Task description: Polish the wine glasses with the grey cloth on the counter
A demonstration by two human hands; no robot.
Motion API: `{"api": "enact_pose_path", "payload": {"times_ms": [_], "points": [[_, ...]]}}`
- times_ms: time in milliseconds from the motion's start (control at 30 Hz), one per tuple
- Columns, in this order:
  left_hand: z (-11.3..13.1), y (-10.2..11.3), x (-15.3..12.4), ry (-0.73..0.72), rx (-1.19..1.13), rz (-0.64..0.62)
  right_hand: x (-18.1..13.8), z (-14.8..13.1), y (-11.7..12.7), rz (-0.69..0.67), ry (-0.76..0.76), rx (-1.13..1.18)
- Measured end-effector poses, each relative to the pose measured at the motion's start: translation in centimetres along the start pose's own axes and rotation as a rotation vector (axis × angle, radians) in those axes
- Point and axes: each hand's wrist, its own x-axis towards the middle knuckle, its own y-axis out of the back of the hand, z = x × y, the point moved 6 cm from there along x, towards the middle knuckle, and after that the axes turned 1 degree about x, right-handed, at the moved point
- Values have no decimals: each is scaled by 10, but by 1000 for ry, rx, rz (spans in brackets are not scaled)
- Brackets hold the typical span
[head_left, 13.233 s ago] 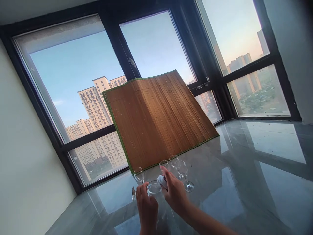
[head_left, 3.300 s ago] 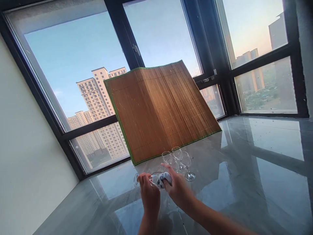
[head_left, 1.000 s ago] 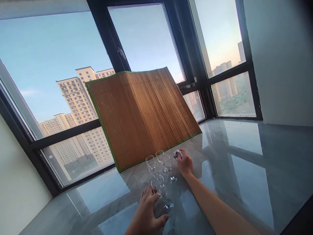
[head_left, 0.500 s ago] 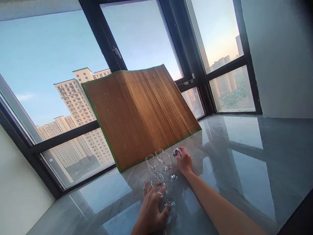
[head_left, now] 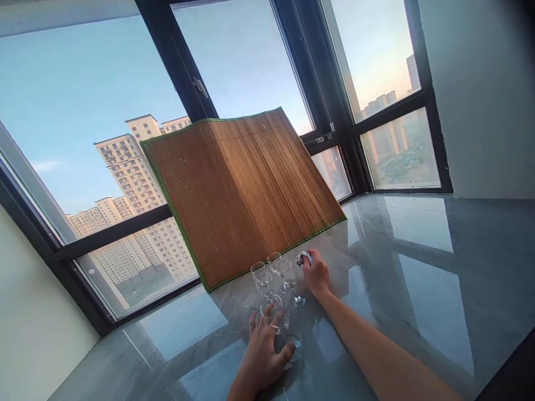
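My left hand curls around the nearest stemmed glass, its fingertips at the clear bowl and its thumb by the round foot. Just beyond it, several more stemmed glasses stand upright close together on the glossy grey surface. To the right of that group, my right hand is closed on a small crumpled white cloth with dark markings. Most of the cloth is hidden in the fist.
A brown bamboo mat with green edging leans against the window behind the glasses. Dark window frames run along the back and right. The shiny grey surface extends to the right and shows window reflections.
The whole view has shifted slightly. Both hands keep nearly the same places by the glasses, and the cloth stays in my right hand.
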Motion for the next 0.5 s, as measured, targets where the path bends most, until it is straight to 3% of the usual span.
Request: {"api": "enact_pose_path", "payload": {"times_ms": [500], "points": [[8, 1, 10, -26, 10, -63, -2, -3, -1, -8, 1, 8]]}}
